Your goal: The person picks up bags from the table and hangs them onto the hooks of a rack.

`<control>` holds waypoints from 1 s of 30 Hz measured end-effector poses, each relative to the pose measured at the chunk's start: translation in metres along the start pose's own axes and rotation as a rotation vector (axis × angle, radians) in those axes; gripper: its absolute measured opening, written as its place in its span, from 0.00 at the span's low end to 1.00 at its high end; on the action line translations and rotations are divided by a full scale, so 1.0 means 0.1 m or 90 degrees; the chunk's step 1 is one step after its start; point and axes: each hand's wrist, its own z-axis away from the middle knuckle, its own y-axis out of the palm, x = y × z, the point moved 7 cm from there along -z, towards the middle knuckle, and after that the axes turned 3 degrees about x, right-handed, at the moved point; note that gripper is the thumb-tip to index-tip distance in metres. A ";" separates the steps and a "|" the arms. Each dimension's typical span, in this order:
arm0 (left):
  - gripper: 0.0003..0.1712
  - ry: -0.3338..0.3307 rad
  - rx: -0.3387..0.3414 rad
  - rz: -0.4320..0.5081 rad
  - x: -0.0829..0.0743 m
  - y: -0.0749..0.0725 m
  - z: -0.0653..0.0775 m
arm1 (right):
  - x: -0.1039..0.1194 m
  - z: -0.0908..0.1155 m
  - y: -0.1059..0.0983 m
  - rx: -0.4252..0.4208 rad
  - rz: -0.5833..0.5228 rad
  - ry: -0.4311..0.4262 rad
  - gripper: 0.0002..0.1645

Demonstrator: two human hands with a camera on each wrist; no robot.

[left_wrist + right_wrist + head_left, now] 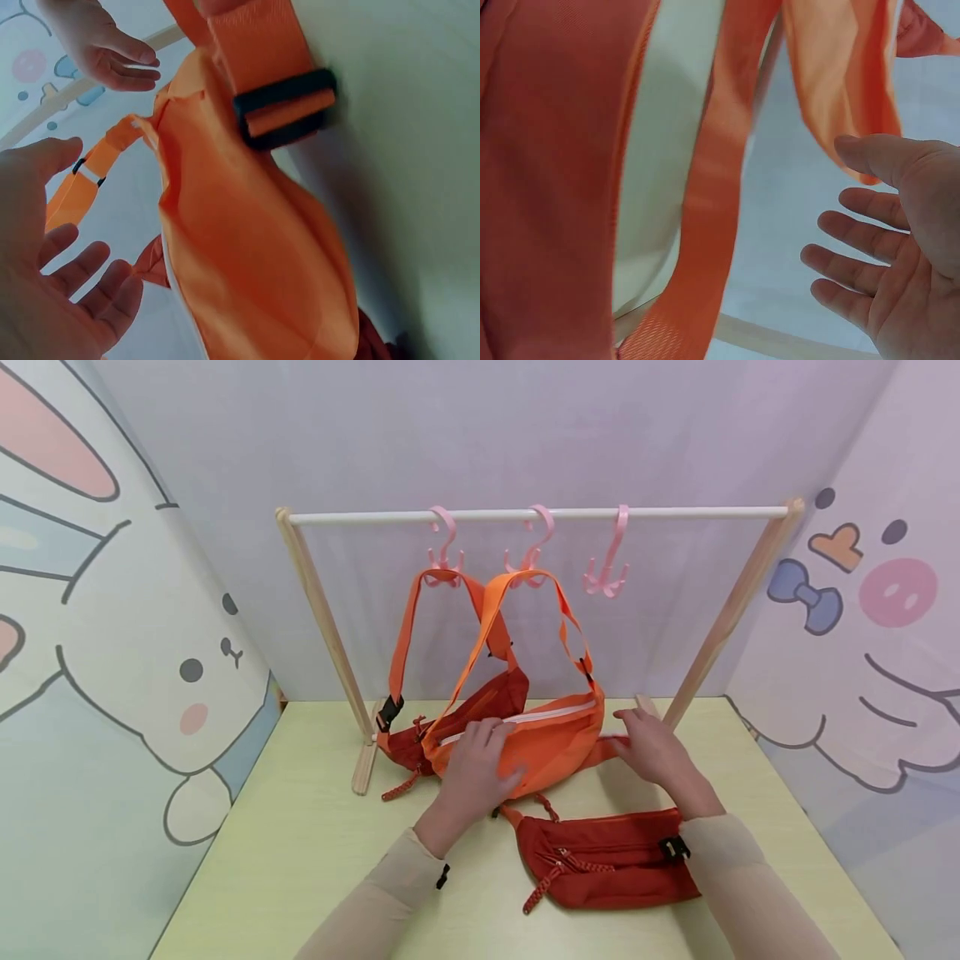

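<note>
In the head view, the table (300, 843) spreads across the lower left to its side edge; a gap parts the orange bag (558, 752) from the right rack post (731, 614). The bag sits at the frame's centre, strap over the middle of 3 pink hooks (542, 522). A red bag (607, 868) lies lower right. The left hand (474, 777), fingers spread and released, is before the orange bag; the right hand (654, 745), fingers loosely extended and released, is just beside its right end. Contact cannot be told.

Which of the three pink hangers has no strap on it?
The rightmost hanger is bare; the left hanger carries the strap of the rear red bag, the middle hanger that of the bright orange bag.
</note>
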 end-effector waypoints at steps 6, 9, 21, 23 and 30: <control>0.41 0.002 0.098 -0.045 -0.12 0.25 -0.02 | -0.09 -0.04 0.13 0.013 0.028 -0.033 0.27; 0.42 -0.001 0.130 -0.057 -0.16 0.35 -0.03 | -0.13 -0.07 0.19 0.024 0.043 -0.037 0.27; 0.42 -0.053 0.208 -0.043 -0.21 0.62 -0.08 | -0.18 -0.18 0.34 0.025 0.101 -0.077 0.20; 0.42 -0.058 0.218 -0.049 -0.21 0.65 -0.08 | -0.20 -0.20 0.38 0.028 0.105 -0.079 0.19; 0.40 -0.066 0.248 -0.069 -0.21 0.74 -0.07 | -0.26 -0.22 0.49 0.037 0.105 -0.080 0.17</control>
